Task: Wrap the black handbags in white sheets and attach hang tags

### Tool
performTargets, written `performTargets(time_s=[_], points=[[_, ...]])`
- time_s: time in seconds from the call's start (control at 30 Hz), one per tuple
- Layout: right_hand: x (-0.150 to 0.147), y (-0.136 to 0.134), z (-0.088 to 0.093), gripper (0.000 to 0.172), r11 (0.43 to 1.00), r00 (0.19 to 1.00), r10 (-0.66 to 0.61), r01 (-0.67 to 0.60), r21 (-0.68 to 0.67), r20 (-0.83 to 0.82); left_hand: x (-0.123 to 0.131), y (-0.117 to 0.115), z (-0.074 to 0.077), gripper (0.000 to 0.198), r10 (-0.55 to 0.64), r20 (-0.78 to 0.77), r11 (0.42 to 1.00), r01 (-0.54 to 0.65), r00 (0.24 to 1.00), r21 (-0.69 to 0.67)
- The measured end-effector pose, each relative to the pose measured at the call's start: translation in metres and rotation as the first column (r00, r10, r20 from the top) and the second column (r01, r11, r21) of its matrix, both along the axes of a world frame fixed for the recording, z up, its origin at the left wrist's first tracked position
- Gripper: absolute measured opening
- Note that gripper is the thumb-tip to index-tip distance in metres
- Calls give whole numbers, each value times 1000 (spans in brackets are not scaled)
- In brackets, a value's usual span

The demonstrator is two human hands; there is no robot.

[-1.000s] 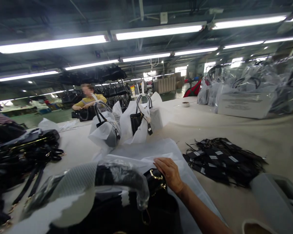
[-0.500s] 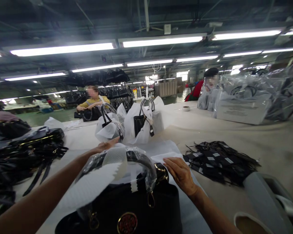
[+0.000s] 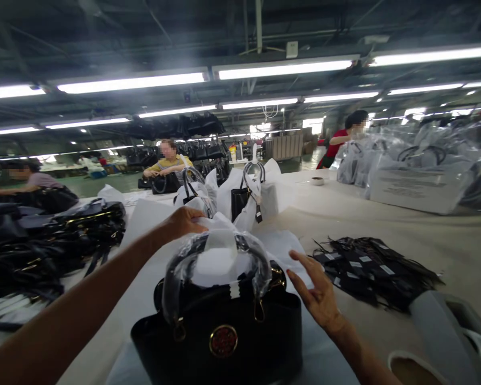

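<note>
A black handbag (image 3: 260, 342) with a round gold-rimmed red emblem stands upright in front of me. Clear plastic wraps its two raised handles (image 3: 172, 291), and a pale strip spans them. White tissue paper (image 3: 282, 246) lies behind and under the bag. Beyond the handles, my left hand (image 3: 184, 222) is closed on the far part of the tissue, its fingertips partly hidden. My right hand (image 3: 316, 286) is open at the bag's right side, thumb and fingers spread above the paper, holding nothing.
Several black tags (image 3: 377, 270) with cords lie in a pile at right, beside a grey tape dispenser (image 3: 444, 337). Black bags (image 3: 84, 230) crowd the left. Paper-wrapped handbags (image 3: 240, 200) stand ahead; plastic-covered bags (image 3: 420, 176) sit far right. Co-workers are beyond the table.
My left hand has gone from stretched fingers to a grip on the tissue behind the handles. The white textured sheet over the bag's left has gone from there. My right hand's fingers have spread.
</note>
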State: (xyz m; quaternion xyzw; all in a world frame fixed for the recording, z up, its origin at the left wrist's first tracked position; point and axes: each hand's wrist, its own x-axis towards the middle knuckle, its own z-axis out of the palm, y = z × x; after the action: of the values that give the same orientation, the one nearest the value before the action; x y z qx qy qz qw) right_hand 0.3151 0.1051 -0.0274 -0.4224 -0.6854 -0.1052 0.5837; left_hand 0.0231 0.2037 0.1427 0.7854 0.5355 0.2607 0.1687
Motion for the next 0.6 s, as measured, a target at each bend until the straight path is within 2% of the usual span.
performTargets(time_s=[0.1,0.2,0.27,0.33,0.43,0.5,0.6], points=[[-9,-26,20,33,997,998,15,-11,72,-54,-9,-13,12,17,-44,-18,999,44,999,-18],[-27,-56,43,41,973,980,169,-182,138,102,-13,-29,18,26,-114,-15,993,114,993,-7],[-45,-71,54,49,941,926,290,-322,102,243,-18,-39,18,29,-188,5,982,188,982,-13],[-64,-77,60,51,924,882,359,-381,16,307,-23,-46,16,31,-229,17,973,229,973,-17],[-93,-68,64,51,948,912,318,-310,-75,260,-32,-55,14,31,-143,-90,988,147,986,46],[-110,-52,66,54,968,945,249,-240,-70,209,-36,-61,13,27,-69,-237,980,111,969,168],[-130,-17,76,61,985,969,169,-163,-49,178,-39,-69,9,23,-55,-418,913,215,907,346]])
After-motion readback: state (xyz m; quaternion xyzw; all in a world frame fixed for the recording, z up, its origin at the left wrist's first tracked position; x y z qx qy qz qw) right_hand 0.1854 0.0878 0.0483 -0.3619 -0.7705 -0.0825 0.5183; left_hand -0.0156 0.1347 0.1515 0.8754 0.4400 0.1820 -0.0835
